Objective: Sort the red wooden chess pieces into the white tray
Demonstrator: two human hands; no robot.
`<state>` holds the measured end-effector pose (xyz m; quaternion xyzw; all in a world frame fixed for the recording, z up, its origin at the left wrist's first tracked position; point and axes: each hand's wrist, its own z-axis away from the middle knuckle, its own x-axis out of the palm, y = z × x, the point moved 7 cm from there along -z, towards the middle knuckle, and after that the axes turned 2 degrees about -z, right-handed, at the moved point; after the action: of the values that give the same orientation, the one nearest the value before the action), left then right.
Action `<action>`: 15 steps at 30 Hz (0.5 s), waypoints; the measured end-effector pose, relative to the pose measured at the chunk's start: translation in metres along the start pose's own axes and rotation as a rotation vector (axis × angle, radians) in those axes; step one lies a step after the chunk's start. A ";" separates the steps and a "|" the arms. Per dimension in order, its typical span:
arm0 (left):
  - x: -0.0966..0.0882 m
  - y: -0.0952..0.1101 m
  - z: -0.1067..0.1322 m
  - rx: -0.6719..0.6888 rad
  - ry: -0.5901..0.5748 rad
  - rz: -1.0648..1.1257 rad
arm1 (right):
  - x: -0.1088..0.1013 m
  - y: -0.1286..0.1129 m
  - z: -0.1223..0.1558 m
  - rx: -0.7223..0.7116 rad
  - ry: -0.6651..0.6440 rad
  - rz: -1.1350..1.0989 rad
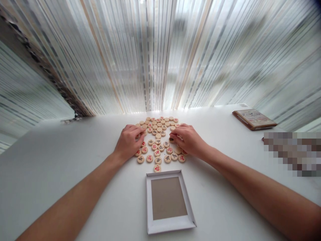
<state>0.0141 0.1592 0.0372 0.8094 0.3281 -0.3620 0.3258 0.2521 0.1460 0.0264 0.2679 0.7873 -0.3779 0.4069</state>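
Observation:
Many round wooden xiangqi pieces (157, 152) lie in a cluster on the white table, some with red or black characters up and others blank side up. My left hand (129, 140) rests at the cluster's left edge, its thumb and fingers closed around a pale xiangqi piece (144, 133) that is partly hidden. At the right side my right hand (187, 139) pinches a xiangqi piece with a black character (171, 139) at its fingertips. Both hands cover some pieces beneath them. Nearest me in the cluster is a piece with a red character (157, 168).
An open shallow white box lid or tray (148, 204) with a grey-brown inside lies in front of the pieces. A flat brown box with a picture on top (254, 119) is at the back right. A striped curtain (155, 67) hangs behind the table (105, 207). One area at right is pixelated.

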 end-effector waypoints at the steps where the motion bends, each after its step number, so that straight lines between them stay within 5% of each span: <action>1: 0.000 0.000 0.000 -0.003 -0.005 0.006 | 0.000 0.001 0.000 0.005 0.008 -0.001; 15: 0.015 -0.023 0.000 -0.091 -0.102 -0.022 | -0.030 0.030 -0.001 0.130 0.145 -0.015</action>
<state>0.0036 0.1766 0.0184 0.7705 0.3363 -0.3910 0.3746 0.2893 0.1603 0.0409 0.3148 0.7905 -0.4108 0.3277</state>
